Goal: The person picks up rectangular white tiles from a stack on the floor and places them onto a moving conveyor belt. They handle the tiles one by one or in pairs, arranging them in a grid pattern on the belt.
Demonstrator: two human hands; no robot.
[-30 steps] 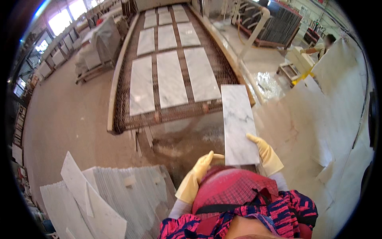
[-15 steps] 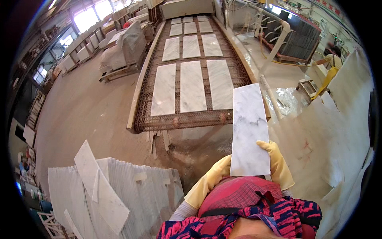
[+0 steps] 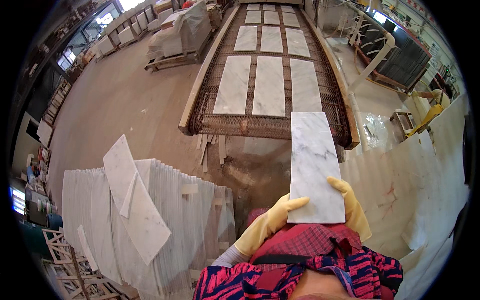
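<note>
A long white marble tile (image 3: 316, 160) with grey veins is held in front of my body, its lower end against my red checked apron (image 3: 295, 245). My left hand (image 3: 281, 212), in a yellow rubber glove, grips the tile's lower left edge with the thumb over its face. On the right edge, a little higher, my right hand (image 3: 351, 202) is closed with its thumb on the face too. The other fingers of both hands are hidden behind the tile. Beyond its top end lies a mesh conveyor (image 3: 235, 129) carrying rows of similar marble tiles (image 3: 269, 87).
At the left stands a tight row of upright tiles (image 3: 90, 220), with one loose tile (image 3: 137, 202) lying aslant on top. A plastic-wrapped pallet load (image 3: 180, 35) is farther back. To the right are pale sheeting (image 3: 400, 190), a pipe frame (image 3: 375, 60) and a co-worker (image 3: 437, 100).
My left thumb now shows on the tile's face, where before it was hidden. My view has tilted down and left, so the conveyor appears higher and farther right.
</note>
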